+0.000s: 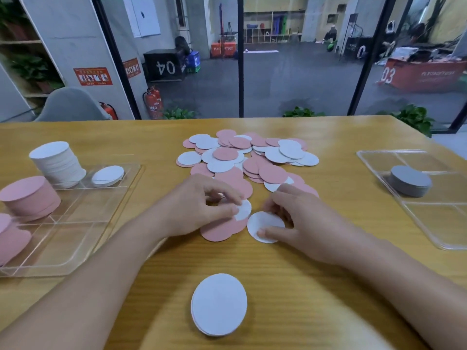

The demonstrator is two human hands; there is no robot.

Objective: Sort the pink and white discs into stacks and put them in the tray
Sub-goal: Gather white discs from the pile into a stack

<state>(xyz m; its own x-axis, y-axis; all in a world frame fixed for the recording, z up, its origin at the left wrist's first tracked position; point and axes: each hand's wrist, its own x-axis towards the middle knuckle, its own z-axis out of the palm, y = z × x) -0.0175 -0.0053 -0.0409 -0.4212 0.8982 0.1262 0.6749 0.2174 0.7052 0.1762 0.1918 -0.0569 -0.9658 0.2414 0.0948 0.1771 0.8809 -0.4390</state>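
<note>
- Wooden table (328, 261) fronts glass wall; gym floor beyond.
- Mixed pink and white discs (249, 157) heaped mid-table; stacks in clear tray (75, 243) left of heap.
- Left hand (202, 205) pinches white disc (243, 209); right hand (295, 218) grips another white disc (262, 224), both just nearside of heap.

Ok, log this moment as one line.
left hand: pinching white disc | right hand: fingers on white disc | mixed pile: unsorted | left tray: part filled

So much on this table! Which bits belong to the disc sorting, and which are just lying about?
Part of the job:
mixed pile
left tray
tall white stack
pink stack
near white stack
left hand and right hand, each pinching a white disc

Just lying about:
right tray
grey stack
</note>
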